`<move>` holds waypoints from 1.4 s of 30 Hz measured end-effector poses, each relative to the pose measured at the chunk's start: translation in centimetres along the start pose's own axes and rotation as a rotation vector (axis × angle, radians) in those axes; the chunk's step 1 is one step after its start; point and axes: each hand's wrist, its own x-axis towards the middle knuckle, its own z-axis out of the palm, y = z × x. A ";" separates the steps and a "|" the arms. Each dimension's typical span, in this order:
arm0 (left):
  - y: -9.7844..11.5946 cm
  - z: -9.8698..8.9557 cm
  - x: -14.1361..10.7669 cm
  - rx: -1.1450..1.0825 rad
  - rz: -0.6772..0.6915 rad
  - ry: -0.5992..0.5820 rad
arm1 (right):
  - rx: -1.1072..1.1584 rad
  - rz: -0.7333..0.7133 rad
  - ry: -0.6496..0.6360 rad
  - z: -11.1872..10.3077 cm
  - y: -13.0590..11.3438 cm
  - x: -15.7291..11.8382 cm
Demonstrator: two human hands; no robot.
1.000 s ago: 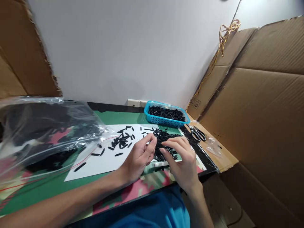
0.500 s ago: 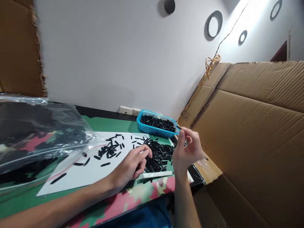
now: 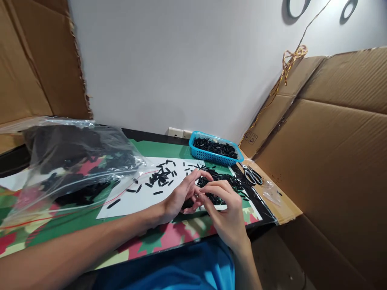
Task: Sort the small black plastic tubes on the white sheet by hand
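My left hand [image 3: 183, 195] is curled over the front of the table, its fingertips meeting those of my right hand [image 3: 228, 205]. Thumb and forefinger of the right hand are pinched together at the left hand's fingers. Whatever lies between them is too small or hidden to make out. Right behind both hands spreads a heap of small black strips [image 3: 236, 183], partly covered by them. To the left, more loose black strips [image 3: 161, 177] lie scattered on a white sheet [image 3: 127, 207].
A blue plastic basket [image 3: 211, 156] full of black pieces stands at the back by the wall. Scissors [image 3: 253, 175] lie at the right edge, beside a cardboard panel [image 3: 332, 141]. A clear zip bag [image 3: 75, 161] with black contents rests on the left.
My right hand has come down and left from its raised position to meet the left hand. The view has shifted, and the scissors now show.
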 end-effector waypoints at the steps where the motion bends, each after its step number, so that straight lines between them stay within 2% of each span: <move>1: 0.1 0.1 -0.1 -0.006 0.011 -0.014 | -0.008 0.000 -0.024 0.1 -0.1 -0.3; 8: -0.1 0.6 -0.4 0.015 0.040 0.016 | -0.035 0.057 -0.185 -0.4 0.1 -0.3; 18: -0.3 1.0 -0.2 0.017 0.025 0.062 | -0.090 0.152 -0.222 0.9 -0.4 -0.9; 23: -0.3 0.8 0.1 0.078 0.001 0.121 | -0.019 0.191 -0.139 1.0 -0.2 -0.8; 27: -0.2 0.5 0.1 0.158 0.029 0.091 | -0.007 0.231 0.040 -0.3 0.2 -0.3; 30: -0.1 0.5 -0.1 0.216 0.062 0.072 | 0.013 0.231 0.120 -1.3 0.4 0.0; 42: 0.0 1.2 -0.7 0.321 0.180 0.007 | 0.001 0.184 0.188 -1.4 0.8 -0.3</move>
